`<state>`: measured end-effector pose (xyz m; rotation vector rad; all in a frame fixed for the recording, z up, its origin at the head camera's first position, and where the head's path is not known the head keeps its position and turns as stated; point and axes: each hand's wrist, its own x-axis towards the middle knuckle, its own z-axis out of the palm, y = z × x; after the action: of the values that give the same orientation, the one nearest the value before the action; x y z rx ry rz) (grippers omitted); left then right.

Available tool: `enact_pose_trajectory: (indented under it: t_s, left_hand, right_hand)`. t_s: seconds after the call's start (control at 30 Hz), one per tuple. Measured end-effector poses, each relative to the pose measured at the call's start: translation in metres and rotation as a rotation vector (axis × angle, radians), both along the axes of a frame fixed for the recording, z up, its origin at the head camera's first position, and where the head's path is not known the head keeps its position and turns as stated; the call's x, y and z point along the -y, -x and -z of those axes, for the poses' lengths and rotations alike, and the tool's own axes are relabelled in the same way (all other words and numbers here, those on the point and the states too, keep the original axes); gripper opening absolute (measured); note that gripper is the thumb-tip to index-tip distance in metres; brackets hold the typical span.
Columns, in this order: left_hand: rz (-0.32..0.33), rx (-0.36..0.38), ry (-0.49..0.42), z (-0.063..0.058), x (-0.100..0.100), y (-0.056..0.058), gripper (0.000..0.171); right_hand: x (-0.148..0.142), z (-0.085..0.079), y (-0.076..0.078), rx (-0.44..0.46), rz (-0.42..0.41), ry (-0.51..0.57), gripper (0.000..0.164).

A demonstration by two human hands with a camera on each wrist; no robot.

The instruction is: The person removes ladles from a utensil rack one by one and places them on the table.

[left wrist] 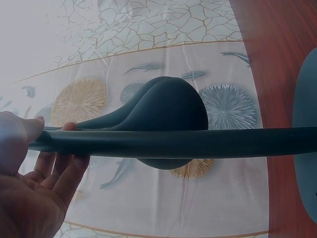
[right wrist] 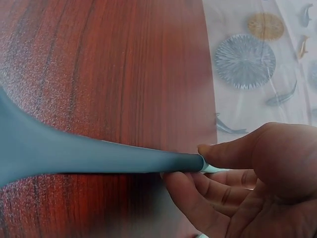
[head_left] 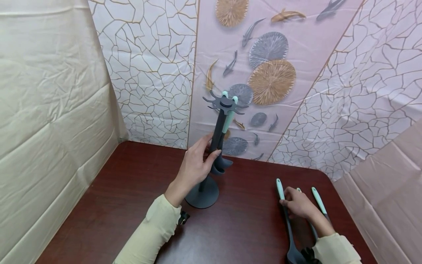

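My left hand (head_left: pixel 194 163) grips the dark pole of a utensil stand (head_left: pixel 217 134), thumb on one side and fingers round the other. Mint-handled kitchen utensils (head_left: pixel 228 123) hang from its hooked top, their dark rounded heads (left wrist: pixel 166 106) close beside the pole in the left wrist view. Toward the right of the table, my right hand (head_left: pixel 299 203) pinches a dark grey utensil (head_left: pixel 288 227) where its shaft meets the mint handle (head_left: pixel 280 187). In the right wrist view, the shaft (right wrist: pixel 114 156) widens toward a head that is cut off at the frame's edge.
The stand's round base (head_left: pixel 206 196) sits on the dark red wooden table (head_left: pixel 244 220). Another mint-handled utensil (head_left: pixel 318 198) lies right of my right hand, and one more handle tip (head_left: pixel 299 189) shows behind it. Patterned cloth (head_left: pixel 155 73) hangs behind the table.
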<state>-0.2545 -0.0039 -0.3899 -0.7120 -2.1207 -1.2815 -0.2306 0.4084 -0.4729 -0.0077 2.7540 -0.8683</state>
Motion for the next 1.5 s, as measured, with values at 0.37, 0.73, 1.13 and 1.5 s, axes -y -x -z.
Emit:
enact_pose_trajectory:
  t_s: [0.37,0.73,1.13,1.5]
  left_hand:
    - [-0.005,0.013,0.0,0.0,0.0,-0.003,0.052]
    - [-0.006,0.009,0.009,0.0,0.0,-0.002,0.052]
    - [-0.004,-0.001,0.004,0.0,0.001,-0.001,0.053]
    - [-0.004,-0.008,0.006,0.001,0.0,-0.001,0.051]
  right_hand:
    - [-0.002,0.007,-0.003,0.032,0.011,-0.014,0.019]
    - [0.0,0.007,-0.001,0.047,0.005,-0.013,0.017]
    - [0.0,0.011,0.003,0.062,0.024,-0.012,0.018]
    - [0.003,0.01,0.002,0.082,0.033,-0.043,0.02]
